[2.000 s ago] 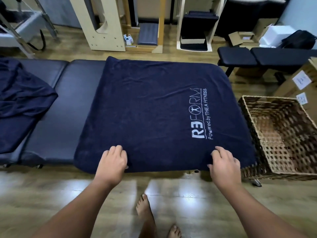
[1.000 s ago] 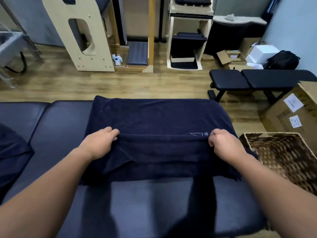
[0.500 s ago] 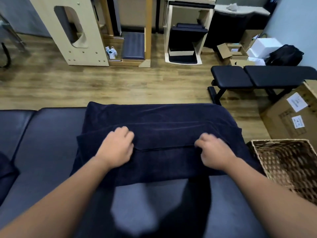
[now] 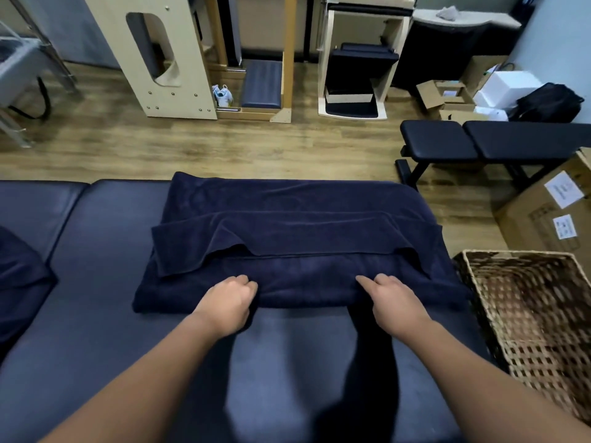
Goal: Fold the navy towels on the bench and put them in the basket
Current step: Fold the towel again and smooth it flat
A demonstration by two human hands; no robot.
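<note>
A navy towel lies folded across the dark padded bench, its upper layer rumpled with a loose flap at the left. My left hand grips the towel's near folded edge, fingers curled into the cloth. My right hand pinches the same edge further right, forefinger pointing left along it. A second navy towel lies bunched at the far left of the bench. The woven wicker basket stands at the bench's right end and looks empty.
Beyond the bench lies wooden floor with wooden gym frames at the back. A black workout bench and cardboard boxes stand at the right, behind the basket.
Both hands carried the towel's near edge away from me, folding it over, then let go and drew back to the new near fold, which they now hold.
</note>
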